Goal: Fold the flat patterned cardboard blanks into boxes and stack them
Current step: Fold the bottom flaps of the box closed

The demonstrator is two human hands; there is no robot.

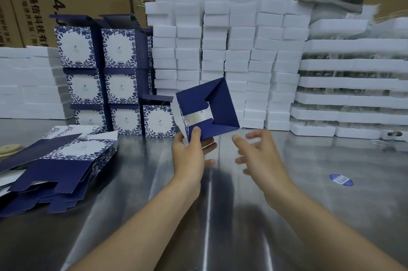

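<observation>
— Where is the half-folded box point(220, 100) held?
— It is pinched at its lower corner by the left hand point(187, 156) and raised above the steel table point(220, 215), with navy bottom flaps (not fully closed) turned toward the camera.
— And the right hand point(259, 156)?
— It is held spread beside the box, apart from it. Flat blanks point(72, 151) are piled at left, and finished boxes point(119, 49) are stacked behind.

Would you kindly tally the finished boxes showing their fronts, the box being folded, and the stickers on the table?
Finished boxes showing fronts: 7
Box being folded, in the left hand: 1
Blue sticker: 1
Total: 9
</observation>
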